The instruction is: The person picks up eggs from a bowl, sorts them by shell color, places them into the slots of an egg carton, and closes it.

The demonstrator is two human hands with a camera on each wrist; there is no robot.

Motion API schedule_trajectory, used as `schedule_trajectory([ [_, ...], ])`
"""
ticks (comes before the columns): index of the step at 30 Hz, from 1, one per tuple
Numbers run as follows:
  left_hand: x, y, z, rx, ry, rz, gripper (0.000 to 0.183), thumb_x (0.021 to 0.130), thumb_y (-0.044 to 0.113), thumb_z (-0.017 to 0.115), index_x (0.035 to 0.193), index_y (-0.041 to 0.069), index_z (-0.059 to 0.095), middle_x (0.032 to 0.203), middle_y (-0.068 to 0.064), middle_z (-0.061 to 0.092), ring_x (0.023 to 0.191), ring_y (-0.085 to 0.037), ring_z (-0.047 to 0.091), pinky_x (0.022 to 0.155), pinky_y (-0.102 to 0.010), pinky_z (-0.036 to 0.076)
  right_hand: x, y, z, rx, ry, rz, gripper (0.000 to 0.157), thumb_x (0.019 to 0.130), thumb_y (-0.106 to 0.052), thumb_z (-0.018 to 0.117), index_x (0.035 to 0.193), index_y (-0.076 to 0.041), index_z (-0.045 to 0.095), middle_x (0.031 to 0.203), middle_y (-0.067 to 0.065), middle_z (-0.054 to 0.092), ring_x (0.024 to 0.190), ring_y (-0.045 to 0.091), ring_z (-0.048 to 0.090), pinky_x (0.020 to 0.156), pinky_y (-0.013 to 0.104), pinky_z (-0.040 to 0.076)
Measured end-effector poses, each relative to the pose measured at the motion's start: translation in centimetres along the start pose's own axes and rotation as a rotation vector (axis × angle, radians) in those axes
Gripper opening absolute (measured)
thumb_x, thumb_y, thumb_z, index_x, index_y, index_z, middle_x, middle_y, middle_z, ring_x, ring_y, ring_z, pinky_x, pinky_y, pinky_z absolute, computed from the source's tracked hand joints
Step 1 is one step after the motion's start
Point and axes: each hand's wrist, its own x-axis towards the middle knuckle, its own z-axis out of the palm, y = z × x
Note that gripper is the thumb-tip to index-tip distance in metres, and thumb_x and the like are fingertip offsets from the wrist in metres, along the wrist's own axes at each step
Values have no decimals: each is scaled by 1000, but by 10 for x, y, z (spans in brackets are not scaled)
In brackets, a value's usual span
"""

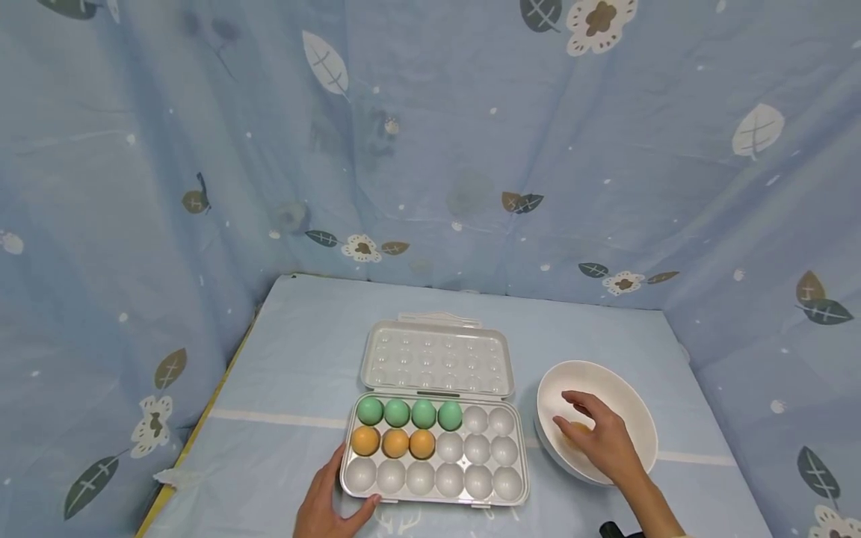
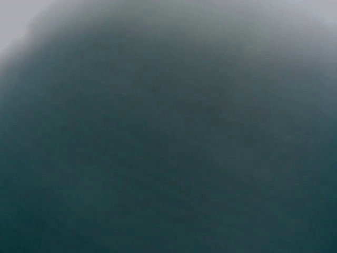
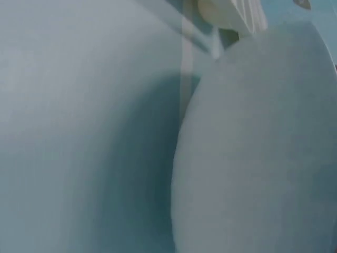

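A clear-white plastic egg box (image 1: 434, 478) lies with its lid folded back, in the head view. Several green balls (image 1: 423, 413) fill part of its back row, and three orange balls (image 1: 394, 443) sit at the left of the middle row. My left hand (image 1: 328, 502) grips the box's front left corner, thumb along the front edge and fingers at the left side. Over the white bowl (image 1: 637, 415) my right hand (image 1: 601, 437) reaches down inside, thumb and index finger apart. An orange ball (image 1: 581, 428) shows partly behind the thumb, otherwise hidden by the hand.
The lid (image 1: 437, 359) extends behind the box. A dark object (image 1: 612, 530) shows at the bottom edge beside the right forearm. Patterned blue curtain (image 1: 430, 149) surrounds the table (image 1: 303, 336) at back and sides. The left wrist view is dark and blurred.
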Motion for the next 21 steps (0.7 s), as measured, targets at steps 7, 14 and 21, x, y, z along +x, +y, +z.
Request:
schedule_trajectory([
  [7,1,0,0,-7,-30,-39,111,75,62,86,157,6,36,138,-20,58,126,-36,59,105,-57,49,-7,5,-10,-65,-92,67,51,71,-3,93,116,-2,70,111,8,75,97,32,72,89,14,53],
  [14,0,-1,0,9,3,-12,109,74,62,87,155,5,39,134,-19,60,122,-35,61,101,-56,52,-6,3,-18,-111,-222,176,46,78,-15,91,117,-3,71,111,9,76,98,32,72,85,44,60],
  [21,0,0,-2,-17,-24,-16,110,75,60,87,156,5,37,136,-20,59,125,-37,59,103,-58,50,-4,-2,-25,-126,-372,301,46,80,-19,90,118,-2,71,110,9,74,102,30,71,90,48,58],
])
